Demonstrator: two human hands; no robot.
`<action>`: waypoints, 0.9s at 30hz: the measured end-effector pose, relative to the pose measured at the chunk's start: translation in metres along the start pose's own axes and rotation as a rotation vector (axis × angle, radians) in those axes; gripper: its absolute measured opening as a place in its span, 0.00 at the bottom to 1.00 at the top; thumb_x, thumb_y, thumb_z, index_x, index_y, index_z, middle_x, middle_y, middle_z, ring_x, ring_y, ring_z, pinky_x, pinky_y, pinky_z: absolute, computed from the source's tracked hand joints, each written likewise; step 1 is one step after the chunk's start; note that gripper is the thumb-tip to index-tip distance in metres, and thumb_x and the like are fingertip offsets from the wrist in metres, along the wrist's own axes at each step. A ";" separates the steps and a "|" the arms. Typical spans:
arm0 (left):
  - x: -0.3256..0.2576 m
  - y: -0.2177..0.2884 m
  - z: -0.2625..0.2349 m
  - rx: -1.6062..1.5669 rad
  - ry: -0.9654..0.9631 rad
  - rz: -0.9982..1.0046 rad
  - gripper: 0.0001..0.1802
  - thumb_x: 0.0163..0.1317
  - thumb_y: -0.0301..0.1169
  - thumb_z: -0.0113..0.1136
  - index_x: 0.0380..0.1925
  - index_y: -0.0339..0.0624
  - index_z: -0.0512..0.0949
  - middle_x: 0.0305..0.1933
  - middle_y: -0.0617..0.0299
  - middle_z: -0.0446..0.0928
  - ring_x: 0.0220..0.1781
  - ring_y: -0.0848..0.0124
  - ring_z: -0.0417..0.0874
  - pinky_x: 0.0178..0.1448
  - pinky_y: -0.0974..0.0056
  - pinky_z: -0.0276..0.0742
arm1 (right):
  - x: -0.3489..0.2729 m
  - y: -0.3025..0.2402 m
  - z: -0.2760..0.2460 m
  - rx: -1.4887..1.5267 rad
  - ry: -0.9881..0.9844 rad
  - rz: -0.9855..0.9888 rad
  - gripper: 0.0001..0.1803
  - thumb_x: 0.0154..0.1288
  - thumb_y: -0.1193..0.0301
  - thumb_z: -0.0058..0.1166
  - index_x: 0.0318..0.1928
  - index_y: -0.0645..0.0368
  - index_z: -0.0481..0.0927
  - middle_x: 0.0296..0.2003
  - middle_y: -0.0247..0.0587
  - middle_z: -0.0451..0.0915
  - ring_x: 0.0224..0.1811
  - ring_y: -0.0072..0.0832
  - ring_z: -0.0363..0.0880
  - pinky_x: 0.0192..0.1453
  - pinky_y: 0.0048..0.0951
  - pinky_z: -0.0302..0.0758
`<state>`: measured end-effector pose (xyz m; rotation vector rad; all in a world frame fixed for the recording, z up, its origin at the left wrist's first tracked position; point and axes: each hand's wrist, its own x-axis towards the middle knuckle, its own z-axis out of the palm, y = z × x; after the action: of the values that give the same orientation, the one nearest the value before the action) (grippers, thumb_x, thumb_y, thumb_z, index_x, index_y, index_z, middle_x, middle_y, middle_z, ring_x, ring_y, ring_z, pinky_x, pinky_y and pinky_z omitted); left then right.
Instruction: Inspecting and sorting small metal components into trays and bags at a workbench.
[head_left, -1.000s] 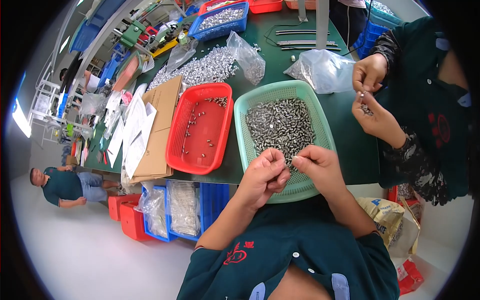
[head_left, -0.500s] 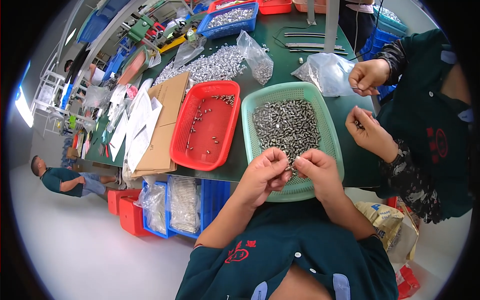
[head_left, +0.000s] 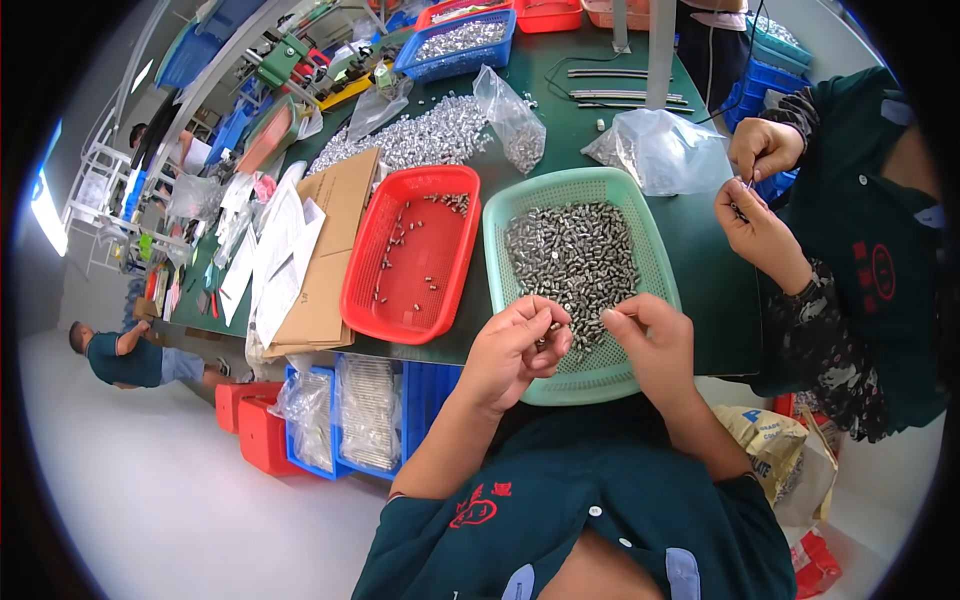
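Over the near edge of a light green basket [head_left: 655, 245], both my hands are raised and a little apart. The basket holds a heap of small metal cylinders [head_left: 572, 245]. My left hand [head_left: 518, 352] has its fingers curled round a few of these cylinders, partly hidden by the fingers. Thumb and forefinger of my right hand [head_left: 655, 350] are pinched together at the heap's near right edge; whatever they hold is too small to make out. To the left, a red basket [head_left: 405, 280] contains several scattered metal cylinders along its sides.
A co-worker's hands [head_left: 765, 200] work at the right beside a plastic bag [head_left: 660, 150]. Shiny silver parts [head_left: 425, 130] are spread behind the red basket, with a clear bag [head_left: 510, 120] nearby. Cardboard [head_left: 325, 240] and papers lie left; metal rods [head_left: 625, 90] lie at the back.
My hands have moved apart from each other, the left slightly left and the right slightly right. The co-worker's hands have come together.
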<state>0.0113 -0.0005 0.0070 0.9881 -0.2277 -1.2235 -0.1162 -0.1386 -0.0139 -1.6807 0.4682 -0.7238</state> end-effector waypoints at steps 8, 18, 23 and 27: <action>0.004 -0.009 -0.002 -0.218 -0.205 -0.030 0.06 0.67 0.31 0.47 0.43 0.45 0.67 0.23 0.63 0.69 0.18 0.81 0.58 0.22 0.76 0.53 | -0.002 -0.011 0.006 -0.078 0.050 -0.162 0.05 0.59 0.75 0.57 0.28 0.63 0.76 0.19 0.36 0.71 0.21 0.21 0.68 0.26 0.23 0.65; 0.005 -0.011 -0.001 -0.139 -0.200 -0.033 0.06 0.67 0.31 0.49 0.41 0.46 0.65 0.20 0.66 0.65 0.17 0.81 0.56 0.22 0.76 0.51 | 0.001 -0.007 0.001 0.100 -0.149 0.034 0.07 0.59 0.75 0.57 0.27 0.66 0.76 0.20 0.33 0.71 0.23 0.18 0.68 0.26 0.23 0.64; 0.006 -0.010 -0.006 0.124 -0.212 0.022 0.07 0.66 0.31 0.50 0.41 0.45 0.65 0.19 0.67 0.64 0.17 0.82 0.56 0.21 0.76 0.49 | 0.010 -0.012 -0.006 -0.133 -0.244 -0.210 0.06 0.57 0.75 0.59 0.28 0.65 0.77 0.21 0.36 0.74 0.24 0.21 0.71 0.28 0.23 0.67; 0.005 -0.005 0.007 0.063 -0.207 0.053 0.08 0.66 0.31 0.50 0.41 0.44 0.65 0.19 0.67 0.65 0.18 0.81 0.57 0.22 0.75 0.50 | -0.003 -0.003 0.004 0.130 -0.145 -0.019 0.07 0.56 0.74 0.60 0.27 0.65 0.77 0.21 0.39 0.74 0.23 0.28 0.73 0.28 0.27 0.67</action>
<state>0.0054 -0.0078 0.0054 0.9039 -0.4541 -1.2765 -0.1161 -0.1335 -0.0124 -1.6045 0.2971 -0.6277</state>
